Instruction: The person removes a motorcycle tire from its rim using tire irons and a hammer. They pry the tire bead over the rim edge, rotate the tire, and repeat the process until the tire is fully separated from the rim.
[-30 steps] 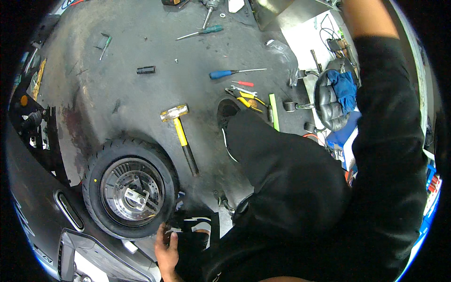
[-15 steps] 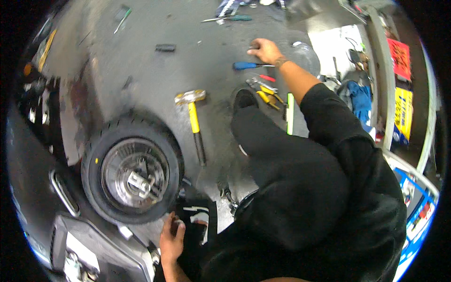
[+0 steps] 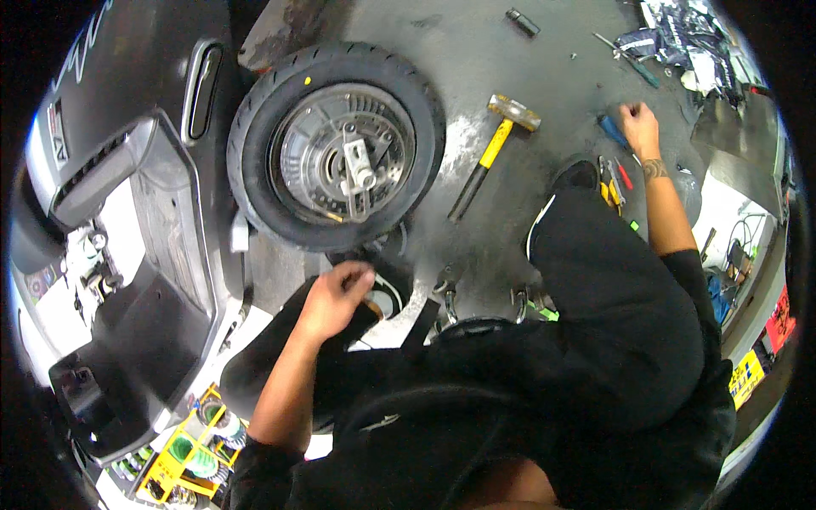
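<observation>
My left hand (image 3: pixel 337 299) hovers by my knee, just nearer than the wheel. Its fingers are curled in toward the thumb, and whatever they may hold is hidden. The scooter wheel (image 3: pixel 246 161) has a black tyre and a grey hub with a metal arm. Out to the far right, my right hand (image 3: pixel 639 127) reaches down to the floor, its fingers pinched together. Anything between them is too small to make out. Beside it lies a blue-handled screwdriver (image 3: pixel 610 130). A hammer (image 3: pixel 497 140) with a yellow and black handle rests on the floor between wheel and right hand.
Yellow-handled pliers (image 3: pixel 607 187) and a red-handled tool (image 3: pixel 625 174) lie by my shoe. A black socket (image 3: pixel 523 23) and another screwdriver (image 3: pixel 637 70) are farther off. The dark scooter body (image 3: pixel 170 280) stands at left. A yellow rack (image 3: pixel 174 463) holds coil springs.
My view has turned, so the wheel and hammer appear farther right and the scooter body shows more. My left hand has lifted slightly; my right hand remains by the blue-handled screwdriver.
</observation>
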The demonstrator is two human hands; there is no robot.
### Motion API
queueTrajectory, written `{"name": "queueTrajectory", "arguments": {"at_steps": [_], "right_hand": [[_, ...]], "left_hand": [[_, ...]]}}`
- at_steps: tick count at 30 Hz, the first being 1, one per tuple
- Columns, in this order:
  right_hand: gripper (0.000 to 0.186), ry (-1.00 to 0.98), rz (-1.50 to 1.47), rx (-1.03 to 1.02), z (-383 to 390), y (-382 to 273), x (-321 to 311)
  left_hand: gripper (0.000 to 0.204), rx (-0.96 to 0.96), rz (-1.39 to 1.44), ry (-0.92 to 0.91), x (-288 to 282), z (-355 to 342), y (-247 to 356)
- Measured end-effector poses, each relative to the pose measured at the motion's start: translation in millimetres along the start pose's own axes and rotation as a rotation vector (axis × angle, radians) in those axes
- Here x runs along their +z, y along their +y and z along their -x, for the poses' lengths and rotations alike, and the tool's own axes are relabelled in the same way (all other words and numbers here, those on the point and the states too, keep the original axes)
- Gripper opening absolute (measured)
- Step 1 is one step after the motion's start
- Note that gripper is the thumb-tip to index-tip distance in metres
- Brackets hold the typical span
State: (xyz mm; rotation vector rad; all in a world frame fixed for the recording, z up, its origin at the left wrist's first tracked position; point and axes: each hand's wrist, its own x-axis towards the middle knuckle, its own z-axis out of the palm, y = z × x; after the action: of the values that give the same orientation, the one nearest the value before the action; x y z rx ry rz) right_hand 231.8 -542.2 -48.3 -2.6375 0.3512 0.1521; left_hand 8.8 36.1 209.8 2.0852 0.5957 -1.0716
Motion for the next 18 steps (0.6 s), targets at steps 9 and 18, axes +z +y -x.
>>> {"name": "queueTrajectory", "arguments": {"at_steps": [9,18], "right_hand": [[0.018,-0.706,-0.6,-0.98,162,-239,-10],[0.045,-1.066,-0.775,-0.798,167,-224,-6]], "left_hand": [[0.045,0.088,1.207,-0.36,110,-53,82],[0.02,-0.027,1.126,-0.444,109,-62,73]]}}
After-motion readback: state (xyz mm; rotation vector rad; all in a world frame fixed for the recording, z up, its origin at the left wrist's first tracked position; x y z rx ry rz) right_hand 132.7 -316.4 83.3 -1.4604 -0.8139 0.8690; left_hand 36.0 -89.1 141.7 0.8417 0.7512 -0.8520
